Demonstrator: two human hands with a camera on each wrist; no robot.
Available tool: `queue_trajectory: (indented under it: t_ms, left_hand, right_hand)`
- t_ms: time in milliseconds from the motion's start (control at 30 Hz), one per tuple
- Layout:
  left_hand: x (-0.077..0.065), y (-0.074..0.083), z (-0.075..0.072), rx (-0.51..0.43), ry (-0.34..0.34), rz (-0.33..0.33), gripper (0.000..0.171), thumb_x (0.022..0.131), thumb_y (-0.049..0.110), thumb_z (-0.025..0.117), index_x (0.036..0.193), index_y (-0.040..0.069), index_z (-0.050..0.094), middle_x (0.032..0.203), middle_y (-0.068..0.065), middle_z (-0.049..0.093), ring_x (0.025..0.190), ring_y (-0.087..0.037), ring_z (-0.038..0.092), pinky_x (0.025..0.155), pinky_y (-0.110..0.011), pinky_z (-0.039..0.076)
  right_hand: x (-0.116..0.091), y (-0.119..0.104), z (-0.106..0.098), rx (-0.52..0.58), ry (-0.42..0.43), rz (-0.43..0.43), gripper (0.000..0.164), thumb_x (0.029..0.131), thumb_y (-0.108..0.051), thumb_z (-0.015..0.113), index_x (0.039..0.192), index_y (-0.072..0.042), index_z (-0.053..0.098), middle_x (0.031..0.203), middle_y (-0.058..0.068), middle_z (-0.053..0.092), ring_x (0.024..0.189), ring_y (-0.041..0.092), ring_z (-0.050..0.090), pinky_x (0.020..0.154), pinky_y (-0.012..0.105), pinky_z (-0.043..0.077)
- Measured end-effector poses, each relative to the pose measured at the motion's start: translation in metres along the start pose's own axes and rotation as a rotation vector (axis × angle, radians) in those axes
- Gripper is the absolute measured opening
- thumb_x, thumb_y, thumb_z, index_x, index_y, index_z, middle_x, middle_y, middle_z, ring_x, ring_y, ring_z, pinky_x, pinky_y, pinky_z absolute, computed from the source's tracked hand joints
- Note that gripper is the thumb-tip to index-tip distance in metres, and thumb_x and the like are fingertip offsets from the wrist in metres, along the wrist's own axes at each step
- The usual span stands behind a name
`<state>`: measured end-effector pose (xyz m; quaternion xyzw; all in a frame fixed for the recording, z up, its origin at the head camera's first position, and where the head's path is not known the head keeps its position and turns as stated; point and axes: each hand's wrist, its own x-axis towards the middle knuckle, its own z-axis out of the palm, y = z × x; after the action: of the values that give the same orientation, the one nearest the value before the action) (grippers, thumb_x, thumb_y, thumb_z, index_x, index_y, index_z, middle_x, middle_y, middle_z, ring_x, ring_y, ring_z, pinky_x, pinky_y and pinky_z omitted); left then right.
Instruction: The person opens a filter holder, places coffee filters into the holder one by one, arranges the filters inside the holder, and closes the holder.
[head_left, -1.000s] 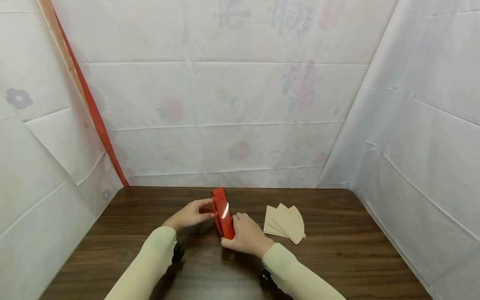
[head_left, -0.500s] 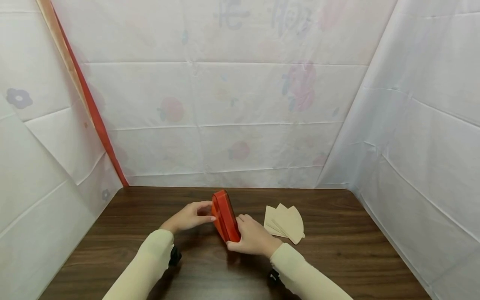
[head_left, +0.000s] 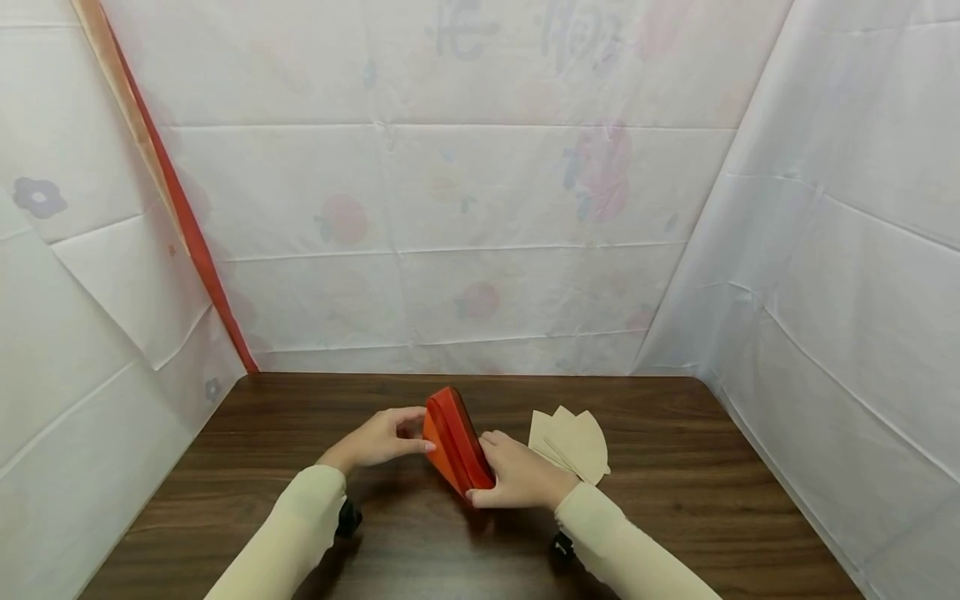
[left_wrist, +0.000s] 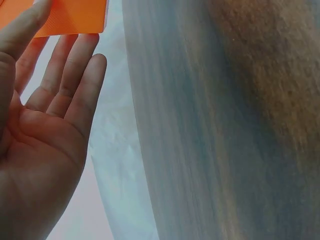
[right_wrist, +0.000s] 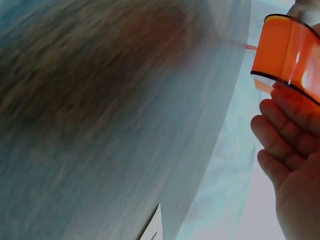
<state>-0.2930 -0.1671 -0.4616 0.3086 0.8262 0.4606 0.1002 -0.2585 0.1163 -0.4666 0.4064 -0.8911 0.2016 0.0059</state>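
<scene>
Both hands hold a red-orange box (head_left: 459, 442) tilted over the table. It has a ridged orange panel (left_wrist: 75, 15), dark edges and a glossy, see-through side (right_wrist: 305, 60). At its left edge my left hand (head_left: 382, 437) pinches the panel, thumb in front and fingers behind. My right hand (head_left: 521, 473) grips the lower right side, with its thumb at the bottom corner. To the right lie several beige, fan-shaped coffee filters (head_left: 581, 442), partly overlapped by the right hand in the head view.
The dark wood table (head_left: 675, 517) is walled in by white printed sheets (head_left: 480, 192) at the back and sides. A red strip (head_left: 187, 225) runs down the back left corner. Black wrist cameras (head_left: 348, 518) sit under the cream sleeves.
The box has shifted slightly right and toward me, and turned so more of its orange panel shows. My right hand has moved right with it; the left hand has barely moved.
</scene>
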Motion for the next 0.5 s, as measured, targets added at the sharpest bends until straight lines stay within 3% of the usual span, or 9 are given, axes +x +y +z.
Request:
queue_trajectory:
  t_ms: [500]
  left_hand:
    - [-0.01,0.004,0.011,-0.03,-0.017,0.011,0.04,0.092,0.028,0.076,0.128,0.023,0.059,0.108,0.006,0.069,0.098,-0.018,0.067,0.085,-0.033,0.055]
  right_hand:
    - [-0.01,0.004,-0.002,0.018,-0.038,-0.051,0.033,0.081,-0.041,0.07,0.103,-0.019,0.059,0.097,-0.011,0.051,0.089,0.003,0.048,0.072,0.014,0.046]
